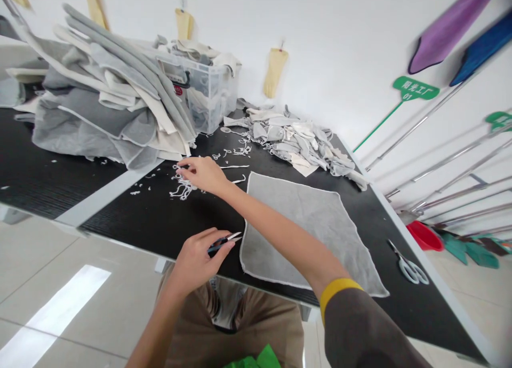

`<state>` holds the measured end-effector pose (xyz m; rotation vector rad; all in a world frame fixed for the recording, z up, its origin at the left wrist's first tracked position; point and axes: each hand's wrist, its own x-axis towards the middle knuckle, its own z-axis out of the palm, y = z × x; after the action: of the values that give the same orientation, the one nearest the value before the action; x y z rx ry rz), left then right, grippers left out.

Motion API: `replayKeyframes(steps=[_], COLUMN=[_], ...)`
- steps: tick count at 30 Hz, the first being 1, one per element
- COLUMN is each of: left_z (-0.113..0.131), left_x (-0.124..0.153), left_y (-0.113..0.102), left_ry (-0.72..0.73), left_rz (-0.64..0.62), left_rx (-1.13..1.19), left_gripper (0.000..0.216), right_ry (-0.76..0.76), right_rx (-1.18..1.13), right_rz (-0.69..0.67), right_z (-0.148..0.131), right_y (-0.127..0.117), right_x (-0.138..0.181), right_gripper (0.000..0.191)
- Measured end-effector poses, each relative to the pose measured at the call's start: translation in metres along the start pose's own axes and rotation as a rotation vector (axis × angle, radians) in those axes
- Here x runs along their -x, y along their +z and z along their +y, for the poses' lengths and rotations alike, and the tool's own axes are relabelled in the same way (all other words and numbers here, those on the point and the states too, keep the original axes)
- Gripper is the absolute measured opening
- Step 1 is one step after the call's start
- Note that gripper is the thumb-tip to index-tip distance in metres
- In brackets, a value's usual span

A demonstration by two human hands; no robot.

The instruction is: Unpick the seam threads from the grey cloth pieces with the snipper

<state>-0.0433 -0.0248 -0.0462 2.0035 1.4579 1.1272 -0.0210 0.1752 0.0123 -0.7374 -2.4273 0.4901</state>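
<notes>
Left hand point(198, 261) grips snips point(226, 241); right hand point(204, 173) seemingly pinches trimmings point(182, 186); clear bin point(212, 104) holds cloth scraps point(192, 48).

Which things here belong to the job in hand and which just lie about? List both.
In hand: small dark-handled thread snips, held in the left hand; white curly fabric trimmings, at the fingertips of the right hand; flat grey square cloth beside them.
Lying about: large white-handled scissors; clear plastic box; stacked grey and cream cloths; heap of small grey cloth pieces; red basin.
</notes>
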Motion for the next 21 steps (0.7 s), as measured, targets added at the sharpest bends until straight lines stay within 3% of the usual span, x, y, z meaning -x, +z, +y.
replayKeyframes(steps=[6, 12, 17, 21], left_z=[-0.005, -0.003, 0.003, 0.016], left_x=[0.001, -0.001, -0.013, -0.045], left_y=[0.004, 0.004, 0.006, 0.009], left_ry=[0.003, -0.034, -0.109, -0.196], left_rz=[-0.008, -0.004, 0.105, 0.195], left_rx=[-0.03, -0.012, 0.055, -0.007], left_gripper=[0.022, 0.02, 0.022, 0.03], right_ry=[0.026, 0.393, 0.461, 0.399], right_rx=[-0.142, -0.007, 0.009, -0.005], right_rz=[0.068, 0.302, 0.218, 0.149], right_z=[0.041, 0.111, 0.162, 0.178], right_y=[-0.046, -0.09, -0.101, -0.091], right_x=[0.033, 0.074, 0.096, 0.104], right_gripper=[0.052, 0.025, 0.02, 0.014])
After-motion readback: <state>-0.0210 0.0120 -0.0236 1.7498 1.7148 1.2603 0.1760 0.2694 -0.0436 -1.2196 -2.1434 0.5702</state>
